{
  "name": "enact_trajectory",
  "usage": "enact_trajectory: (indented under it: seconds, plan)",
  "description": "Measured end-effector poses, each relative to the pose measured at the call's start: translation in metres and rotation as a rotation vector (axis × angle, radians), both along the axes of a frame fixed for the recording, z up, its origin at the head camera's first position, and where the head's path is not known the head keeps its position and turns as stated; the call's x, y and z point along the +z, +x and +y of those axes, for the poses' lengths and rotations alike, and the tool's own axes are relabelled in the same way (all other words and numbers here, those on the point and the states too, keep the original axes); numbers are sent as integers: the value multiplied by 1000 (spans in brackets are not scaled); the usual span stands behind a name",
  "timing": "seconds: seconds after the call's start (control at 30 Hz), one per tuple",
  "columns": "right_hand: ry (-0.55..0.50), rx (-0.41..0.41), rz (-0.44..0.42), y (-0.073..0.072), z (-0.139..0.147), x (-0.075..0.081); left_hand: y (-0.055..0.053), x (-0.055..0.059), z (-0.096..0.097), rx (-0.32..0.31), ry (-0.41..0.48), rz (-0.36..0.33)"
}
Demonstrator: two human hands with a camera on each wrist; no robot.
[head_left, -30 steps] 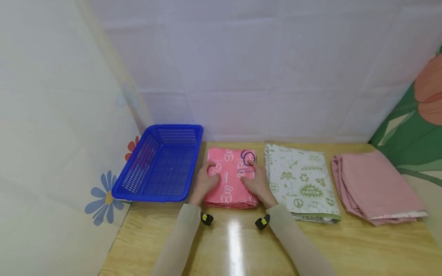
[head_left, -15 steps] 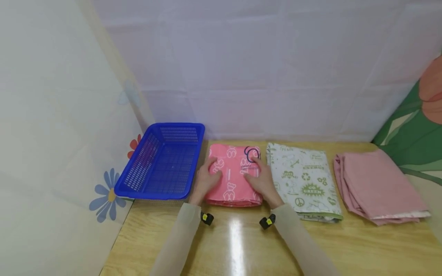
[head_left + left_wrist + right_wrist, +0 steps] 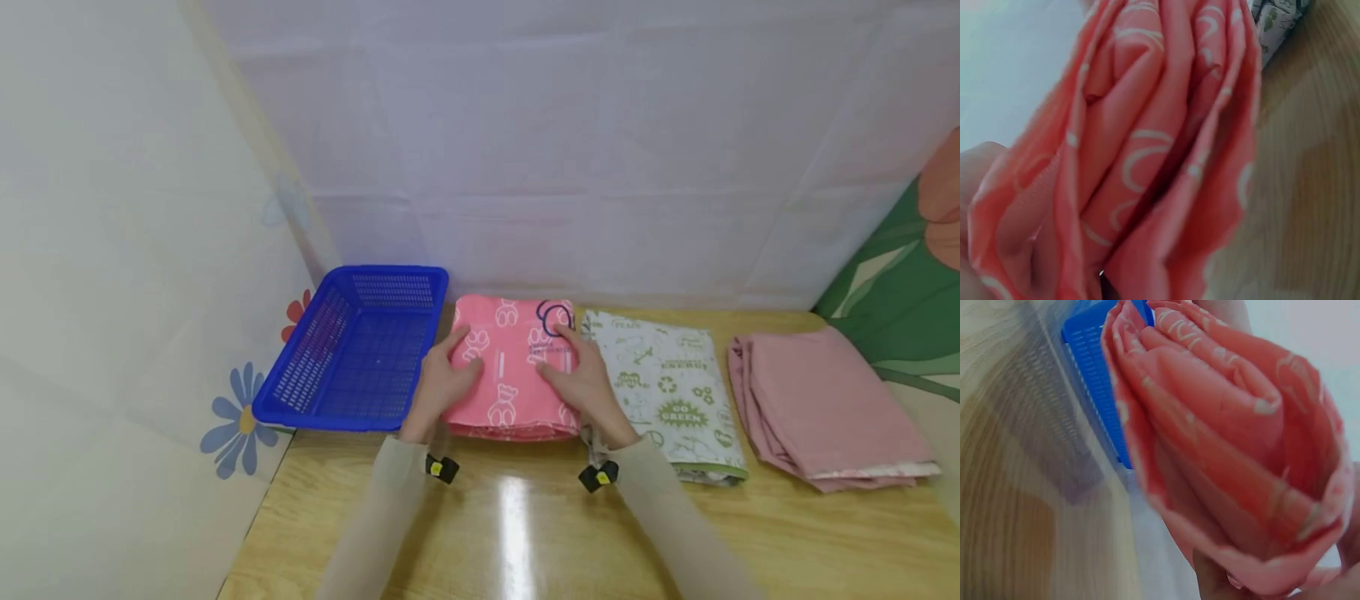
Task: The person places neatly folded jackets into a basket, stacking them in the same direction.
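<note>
Both hands hold a folded pink cloth [image 3: 513, 385] with white cartoon outlines and a dark blue round mark at its far right corner. My left hand [image 3: 441, 379] grips its left side and my right hand [image 3: 588, 382] its right side, thumbs on top. The fingers beneath are mostly hidden in the head view. Up close, the left wrist view has the loose layers of the pink cloth [image 3: 1138, 156] raised above the wood. In the right wrist view the rolled layers of the pink cloth [image 3: 1222, 412] hang above the table too, fingers curling under the edge.
A blue plastic basket [image 3: 258, 412] stands just left of the pink cloth. To the right lie a folded white cloth with green print [image 3: 660, 383] and a folded dusty-pink cloth [image 3: 832, 400], on the wooden table [image 3: 450, 533]. White sheets [image 3: 487, 150] hang behind and at the left.
The pink cloth has risen off the table in both hands, moving slightly away from me and to the right. Its right side now overlaps the white cloth's left edge in view.
</note>
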State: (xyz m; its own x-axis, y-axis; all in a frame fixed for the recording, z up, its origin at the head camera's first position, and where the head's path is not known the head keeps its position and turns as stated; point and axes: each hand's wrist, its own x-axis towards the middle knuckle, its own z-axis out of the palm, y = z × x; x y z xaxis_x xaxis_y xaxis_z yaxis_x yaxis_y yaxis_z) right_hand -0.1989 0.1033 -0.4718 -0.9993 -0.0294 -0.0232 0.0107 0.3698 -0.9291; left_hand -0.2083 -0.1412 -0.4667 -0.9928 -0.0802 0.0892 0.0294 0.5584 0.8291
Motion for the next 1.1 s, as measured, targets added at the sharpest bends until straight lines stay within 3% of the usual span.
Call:
enact_trajectory:
  seconds: [0.23, 0.4, 0.63, 1.1]
  plan:
    - [-40, 39, 17, 1, -1, 10, 1, 6, -11, 3, 26, -4]
    - [-61, 56, 29, 0, -3, 16, 5, 15, -17, -27, 42, 25]
    - [-19, 79, 60, -2, -5, 27, 6, 27, -27, -53, 25, 75]
    - [-41, 105, 65, -8, -28, 40, 4, 41, -64, -123, 61, 58]
